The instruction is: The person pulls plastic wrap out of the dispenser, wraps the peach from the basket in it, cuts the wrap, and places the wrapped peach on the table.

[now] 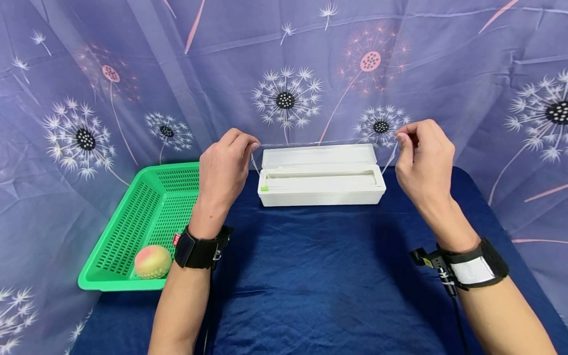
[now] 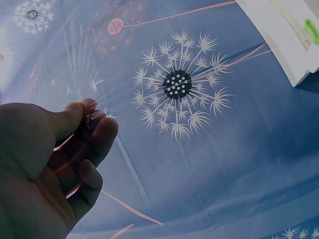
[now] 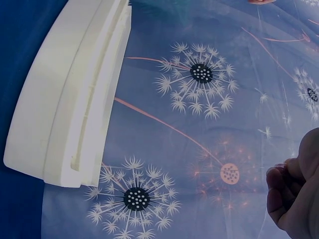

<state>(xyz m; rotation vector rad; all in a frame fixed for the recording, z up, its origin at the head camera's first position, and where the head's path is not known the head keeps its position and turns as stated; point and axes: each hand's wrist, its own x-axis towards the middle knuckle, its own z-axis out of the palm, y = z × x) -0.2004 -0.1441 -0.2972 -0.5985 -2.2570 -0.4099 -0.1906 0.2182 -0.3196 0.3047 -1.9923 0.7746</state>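
A white cling-film dispenser box (image 1: 321, 185) stands open at the back of the blue table, its lid tipped up; it also shows in the left wrist view (image 2: 289, 35) and the right wrist view (image 3: 70, 104). A clear sheet of film (image 1: 324, 153) rises from its slot. My left hand (image 1: 224, 167) pinches the film's left top corner between thumb and fingertips (image 2: 92, 117). My right hand (image 1: 421, 158) pinches the right top corner (image 3: 284, 186). Both hands hold the sheet stretched above the box.
A green slotted basket (image 1: 133, 222) lies at the left of the table with a peach-coloured fruit (image 1: 152, 262) in its near corner. Blue cloth (image 1: 310, 276) covers the table. A dandelion-print curtain (image 1: 284, 74) hangs close behind the box.
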